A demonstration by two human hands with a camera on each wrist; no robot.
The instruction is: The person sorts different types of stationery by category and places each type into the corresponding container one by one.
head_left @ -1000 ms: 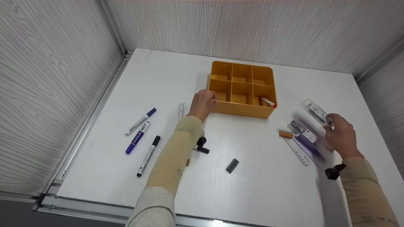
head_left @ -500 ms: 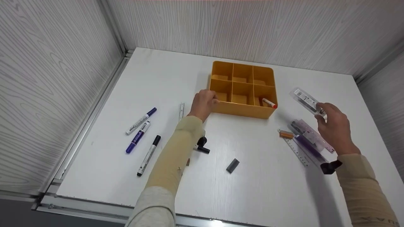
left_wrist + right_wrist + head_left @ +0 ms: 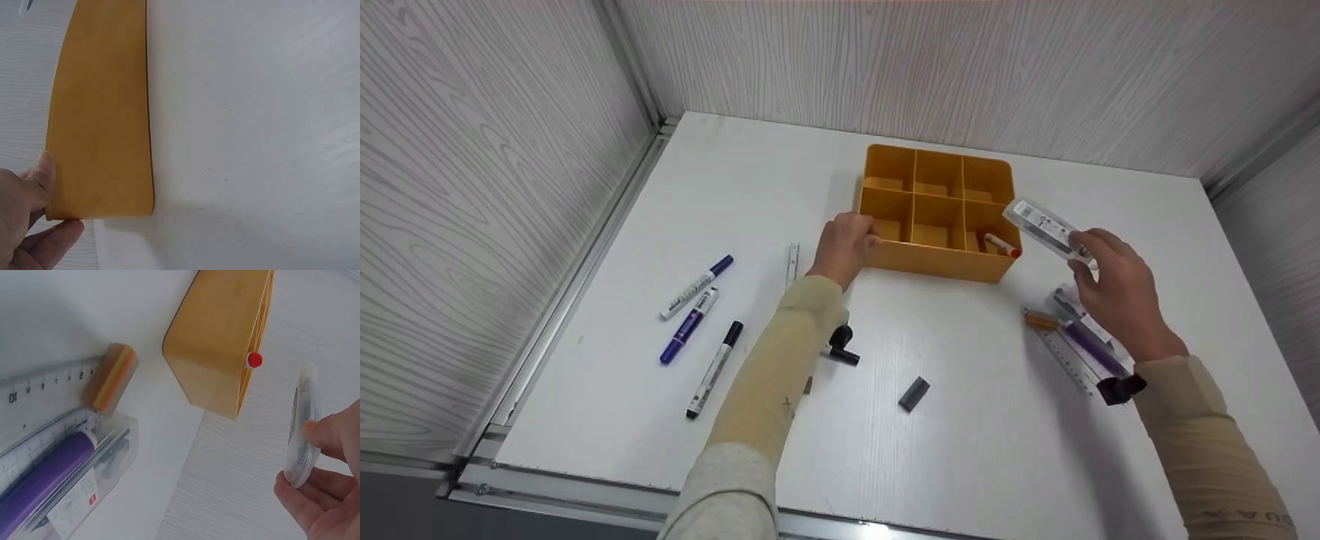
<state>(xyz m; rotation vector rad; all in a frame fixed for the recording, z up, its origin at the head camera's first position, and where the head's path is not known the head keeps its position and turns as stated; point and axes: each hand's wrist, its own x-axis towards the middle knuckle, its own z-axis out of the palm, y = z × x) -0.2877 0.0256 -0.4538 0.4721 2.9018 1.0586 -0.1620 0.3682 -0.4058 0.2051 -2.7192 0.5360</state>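
My left hand point(image 3: 841, 246) grips the near left corner of an orange-yellow divided box point(image 3: 937, 261); in the left wrist view its thumb lies on the wall and fingers curl under the corner. With thumb and fingers, my right hand point(image 3: 1121, 289) pinches a slim clear plastic case point(image 3: 1041, 225) that bears a white label and has something dark inside. The case is raised, its far end overlapping the box's right edge in the head view. A red-tipped white marker point(image 3: 1001, 245) leans in the front right compartment. The right wrist view shows case and box apart.
Below my right hand lie an orange-banded block point(image 3: 1040, 320), a purple cylinder point(image 3: 50, 478), rulers point(image 3: 50, 385) and another clear case point(image 3: 121, 450). Left of my left arm are several markers point(image 3: 714, 369) and a ruler point(image 3: 793, 262). A dark grey block point(image 3: 914, 394) lies in front.
My right hand has carried the clear case left and away from me, from above the rulers to the box's right edge. The left hand has stayed at the box corner.
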